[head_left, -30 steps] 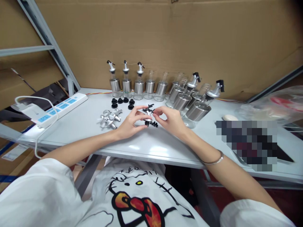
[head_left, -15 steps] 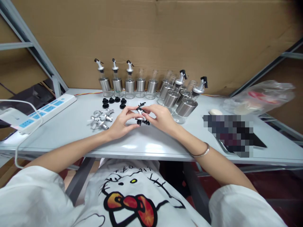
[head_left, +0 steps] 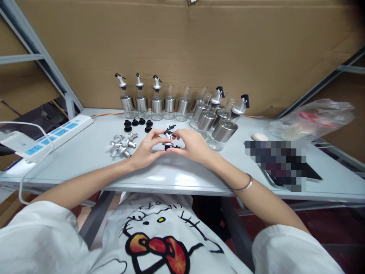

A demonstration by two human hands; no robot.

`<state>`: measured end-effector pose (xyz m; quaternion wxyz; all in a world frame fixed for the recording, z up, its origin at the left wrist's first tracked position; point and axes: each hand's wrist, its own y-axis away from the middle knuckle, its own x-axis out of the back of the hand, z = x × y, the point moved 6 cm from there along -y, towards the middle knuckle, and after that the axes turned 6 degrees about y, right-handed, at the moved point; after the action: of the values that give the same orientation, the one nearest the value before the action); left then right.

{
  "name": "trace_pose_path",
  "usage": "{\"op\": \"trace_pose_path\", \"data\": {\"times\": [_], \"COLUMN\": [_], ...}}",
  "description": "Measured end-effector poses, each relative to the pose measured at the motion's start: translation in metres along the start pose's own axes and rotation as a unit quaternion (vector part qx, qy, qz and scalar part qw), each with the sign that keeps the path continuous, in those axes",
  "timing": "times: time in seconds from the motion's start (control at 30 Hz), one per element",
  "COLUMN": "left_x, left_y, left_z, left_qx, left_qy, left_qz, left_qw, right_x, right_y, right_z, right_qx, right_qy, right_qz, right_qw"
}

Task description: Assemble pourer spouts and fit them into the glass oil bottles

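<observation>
Between my two hands is a silver pour spout [head_left: 168, 145] with a black flip cap on top and a black stopper below. My left hand [head_left: 146, 150] grips it from the left, thumb low and fingers higher up. From the other side my right hand [head_left: 191, 145] closes on it, its thumb by the stopper and its fingertips near the cap. A few small black parts [head_left: 176, 147] lie just behind, partly hidden. Left of my hands is a loose pile of silver spout bodies [head_left: 121, 145]. Several black stoppers [head_left: 135, 122] lie behind that pile.
Glass oil bottles with steel sleeves [head_left: 169, 104] stand along the back, some fitted with spouts; more bottles [head_left: 224, 130] stand close to my right hand. A power strip [head_left: 61, 134] lies left. At right are a white oval object [head_left: 259, 137], a blurred-out item and a plastic bag [head_left: 316, 118].
My right thumb has moved down from the spout's middle to near its black stopper. The spout stays between both hands in about the same place.
</observation>
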<state>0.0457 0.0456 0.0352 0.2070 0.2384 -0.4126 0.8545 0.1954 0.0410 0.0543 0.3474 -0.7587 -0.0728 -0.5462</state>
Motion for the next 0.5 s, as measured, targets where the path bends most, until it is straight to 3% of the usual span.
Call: {"op": "trace_pose_path", "data": {"times": [0.27, 0.5], "left_x": [-0.0039, -0.0048], "left_y": [0.0024, 0.0020], "left_z": [-0.0032, -0.0008], "left_qx": [-0.004, -0.008], "left_qy": [0.020, 0.017], "left_qz": [-0.021, -0.030], "left_qw": [1.000, 0.999], "right_x": [-0.0073, -0.0092], "right_y": [0.0020, 0.0022], "right_z": [-0.0029, -0.0025], "right_qx": [-0.028, -0.009], "right_qy": [-0.010, -0.002], "right_qz": [-0.106, -0.106], "right_qw": [0.994, 0.994]}}
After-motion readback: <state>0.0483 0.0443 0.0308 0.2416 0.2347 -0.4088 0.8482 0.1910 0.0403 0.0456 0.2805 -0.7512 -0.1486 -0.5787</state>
